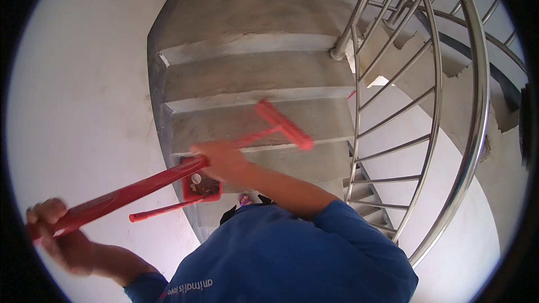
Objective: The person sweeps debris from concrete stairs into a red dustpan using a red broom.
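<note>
A long red handle [130, 193] runs slantwise across my front. At its lower left end, close to the white wall, my left hand [63, 235] is wrapped around it. My right hand [223, 160] grips the same handle farther along, towards the head. Beyond it the red broom-like head [286, 125] hangs over the steps, blurred, with a ribbed or bristled edge. Below the handle sits a red dustpan [216, 195] holding dark debris and a whitish round piece [196, 178]. The dustpan's red stick handle [158, 211] points left.
Concrete steps [257, 73] run down ahead, dusty on the treads. A white wall [80, 92] with a grey skirting band borders the left. On the right curves a stainless steel railing [471, 105] with thin bars. My foot [245, 200] shows beside the dustpan.
</note>
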Available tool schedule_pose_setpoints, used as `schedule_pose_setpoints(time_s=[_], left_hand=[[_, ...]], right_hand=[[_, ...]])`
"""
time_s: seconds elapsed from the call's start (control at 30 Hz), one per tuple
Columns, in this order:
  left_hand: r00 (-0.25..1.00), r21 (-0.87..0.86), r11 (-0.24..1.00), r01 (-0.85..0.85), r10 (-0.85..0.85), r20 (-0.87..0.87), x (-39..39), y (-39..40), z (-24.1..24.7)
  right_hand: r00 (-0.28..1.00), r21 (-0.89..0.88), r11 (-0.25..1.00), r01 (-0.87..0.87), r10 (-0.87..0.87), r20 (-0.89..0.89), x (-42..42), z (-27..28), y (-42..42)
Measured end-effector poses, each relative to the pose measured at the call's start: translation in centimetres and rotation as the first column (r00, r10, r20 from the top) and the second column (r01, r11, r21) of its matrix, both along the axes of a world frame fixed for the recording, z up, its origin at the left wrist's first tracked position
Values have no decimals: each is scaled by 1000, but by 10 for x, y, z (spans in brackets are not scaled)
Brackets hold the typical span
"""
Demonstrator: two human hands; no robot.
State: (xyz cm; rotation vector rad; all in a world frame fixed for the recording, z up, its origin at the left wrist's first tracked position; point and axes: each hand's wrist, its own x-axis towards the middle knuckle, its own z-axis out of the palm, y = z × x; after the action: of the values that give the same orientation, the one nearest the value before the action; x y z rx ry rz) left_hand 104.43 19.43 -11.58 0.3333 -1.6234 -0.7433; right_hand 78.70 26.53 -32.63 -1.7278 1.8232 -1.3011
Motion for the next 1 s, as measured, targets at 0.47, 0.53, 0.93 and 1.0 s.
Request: schedule_pose_setpoints(time_s=[0.47, 0.53, 0.93, 1.0], left_hand=[[930, 280, 913, 297, -344, 133, 3, -11, -54], [950, 227, 950, 214, -257, 179, 27, -2, -32], [951, -204, 977, -65, 123, 285, 99, 35, 18], [914, -269, 953, -137, 226, 336, 130, 41, 36]], right_hand=[[990, -3, 990, 138, -137, 21, 16, -81, -10], [995, 4, 1000, 30, -31, 92, 43, -57, -26], [912, -132, 918, -375, 390, 126, 130, -14, -80], [908, -84, 916, -392, 400, 125, 132, 14, -71]])
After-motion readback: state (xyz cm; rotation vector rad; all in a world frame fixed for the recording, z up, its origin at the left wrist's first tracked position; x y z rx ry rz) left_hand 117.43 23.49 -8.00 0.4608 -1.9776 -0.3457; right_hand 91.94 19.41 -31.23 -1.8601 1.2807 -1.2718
